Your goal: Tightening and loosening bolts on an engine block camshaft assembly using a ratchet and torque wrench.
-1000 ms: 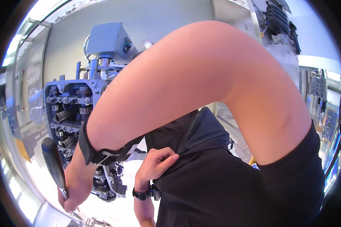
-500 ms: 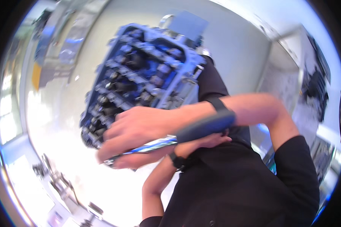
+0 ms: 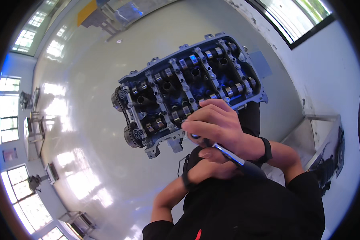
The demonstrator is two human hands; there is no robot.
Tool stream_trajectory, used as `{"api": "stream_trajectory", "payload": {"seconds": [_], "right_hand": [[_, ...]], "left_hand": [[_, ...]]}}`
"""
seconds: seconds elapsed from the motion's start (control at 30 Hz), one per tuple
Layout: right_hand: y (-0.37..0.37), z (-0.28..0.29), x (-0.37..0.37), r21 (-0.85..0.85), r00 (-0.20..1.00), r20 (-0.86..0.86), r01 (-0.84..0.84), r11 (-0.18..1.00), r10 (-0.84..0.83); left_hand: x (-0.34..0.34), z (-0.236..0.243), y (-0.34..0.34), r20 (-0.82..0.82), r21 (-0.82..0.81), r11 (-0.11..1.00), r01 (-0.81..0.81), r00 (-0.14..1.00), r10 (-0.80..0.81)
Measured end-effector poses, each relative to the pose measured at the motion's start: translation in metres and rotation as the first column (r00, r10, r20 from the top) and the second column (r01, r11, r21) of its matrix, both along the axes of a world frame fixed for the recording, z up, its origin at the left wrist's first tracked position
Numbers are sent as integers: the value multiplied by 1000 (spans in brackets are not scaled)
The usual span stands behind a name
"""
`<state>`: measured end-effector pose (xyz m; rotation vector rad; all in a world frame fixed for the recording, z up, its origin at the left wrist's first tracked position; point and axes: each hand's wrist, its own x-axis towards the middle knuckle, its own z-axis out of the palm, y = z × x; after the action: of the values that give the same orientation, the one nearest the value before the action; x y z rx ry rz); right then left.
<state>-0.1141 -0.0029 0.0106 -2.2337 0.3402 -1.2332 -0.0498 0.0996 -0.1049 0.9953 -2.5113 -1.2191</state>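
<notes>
**Close against the body, a ratchet wrench (image 3: 231, 155) beside bare camshafts (image 3: 193, 59)**

Nearest the lens, the black shirt (image 3: 248, 204) carries 1 red mark (image 3: 199, 234), cut off by the lower edge and not readable. Just in front, the left hand (image 3: 218, 168) lies beneath the ratchet wrench; its fingers are mostly hidden, so I cannot tell whether they grip. The right hand (image 3: 224, 128) has its fingers curled round the tool's head end, the dark handle running back toward the shirt.

Beyond the hands is the cylinder head (image 3: 186, 87), its camshafts exposed and a chain (image 3: 127, 117) at its left end. The right hand overlaps its near edge in view; contact cannot be judged. If that curled hold slackened, the smooth chrome shaft might slip and the wrench could fall among the camshafts and mar a lobe. A careless swing of the handle could also knock the left wrist, since the 2 lie so close.

Farther off, a small panel (image 3: 10, 155) on the left wall is too distant to read; no brand or label is legible.
</notes>
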Motion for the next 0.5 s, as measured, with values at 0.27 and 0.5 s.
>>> {"api": "stream_trajectory", "payload": {"seconds": [0.27,0.5], "right_hand": [[2,-15,-1,-52,990,83,118,992,-114],[1,-4,8,-10,974,77,216,976,-215]], "left_hand": [[93,118,-10,-556,297,731,-614,512,655],[67,111,-38,-692,491,683,-541,233,683]]}}
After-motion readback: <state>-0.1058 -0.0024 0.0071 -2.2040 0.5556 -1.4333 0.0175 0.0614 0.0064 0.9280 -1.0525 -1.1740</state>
